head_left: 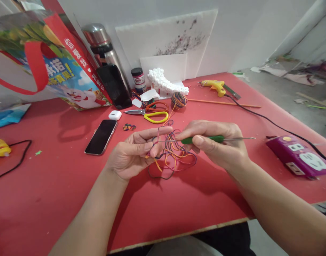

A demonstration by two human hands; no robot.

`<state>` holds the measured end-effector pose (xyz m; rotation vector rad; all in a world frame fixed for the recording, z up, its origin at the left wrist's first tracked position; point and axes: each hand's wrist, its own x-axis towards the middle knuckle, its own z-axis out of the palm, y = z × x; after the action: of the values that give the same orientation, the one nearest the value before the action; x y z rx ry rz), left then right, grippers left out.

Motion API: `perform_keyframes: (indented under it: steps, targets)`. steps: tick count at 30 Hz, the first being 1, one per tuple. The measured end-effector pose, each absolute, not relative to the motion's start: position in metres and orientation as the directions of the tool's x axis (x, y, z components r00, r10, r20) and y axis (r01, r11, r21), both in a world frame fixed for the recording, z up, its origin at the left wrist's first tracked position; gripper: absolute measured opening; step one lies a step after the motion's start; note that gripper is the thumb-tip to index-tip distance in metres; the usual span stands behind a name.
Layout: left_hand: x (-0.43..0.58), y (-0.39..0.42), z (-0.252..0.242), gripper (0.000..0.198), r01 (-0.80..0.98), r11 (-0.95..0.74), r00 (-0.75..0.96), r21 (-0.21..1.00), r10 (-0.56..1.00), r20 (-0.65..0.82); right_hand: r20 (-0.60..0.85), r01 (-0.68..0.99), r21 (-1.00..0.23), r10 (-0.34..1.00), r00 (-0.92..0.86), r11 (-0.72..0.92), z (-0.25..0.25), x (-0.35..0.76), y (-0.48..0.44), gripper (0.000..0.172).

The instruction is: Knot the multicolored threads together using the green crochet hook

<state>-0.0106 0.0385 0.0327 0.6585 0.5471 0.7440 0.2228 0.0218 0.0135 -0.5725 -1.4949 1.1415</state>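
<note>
My right hand (pixel 216 142) grips a crochet hook (pixel 216 139) by its green handle, and a thin metal shaft sticks out at both ends. The left shaft reaches to the fingers of my left hand (pixel 136 151). Between thumb and fingers there, I pinch multicoloured yarn (pixel 158 135), which also runs up over the outstretched index finger. How the hook's tip meets the yarn is too small to tell. Loose loops of the same yarn (pixel 184 161) lie on the table below and between my hands, leading back to a yarn ball (pixel 179 100).
On the red table (pixel 189 209) lie scissors (pixel 154 115), a phone (pixel 101 137), a white earbud case (pixel 115 115) and a yellow glue gun (pixel 214 86). A purple power strip (pixel 298 156) sits right. A gift bag (pixel 80 85), another phone (pixel 115 86) and a steel flask (pixel 112 58) stand back left.
</note>
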Motion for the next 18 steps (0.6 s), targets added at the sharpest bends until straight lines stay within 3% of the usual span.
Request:
perform_keyframes:
  steps: [10, 13, 18]
  targets:
    - [-0.010, 0.037, 0.030, 0.041, -0.443, 0.548, 0.626, 0.710, 0.756, -0.193, 0.328, -0.378, -0.903, 0.897, -0.298, 0.205, 0.012, 0.221, 0.023, 0.017]
    - [0.000, 0.034, 0.029, 0.042, -0.492, 0.479, 0.528, 0.727, 0.828, -0.188, 0.291, -0.426, -0.892, 0.913, -0.285, 0.151, 0.008, 0.213, 0.022, 0.017]
    - [0.015, 0.029, 0.023, 0.036, -0.521, 0.320, 0.307, 0.791, 0.935, -0.176, 0.283, -0.387, -0.899, 0.947, -0.151, 0.207, -0.009, 0.200, 0.018, 0.018]
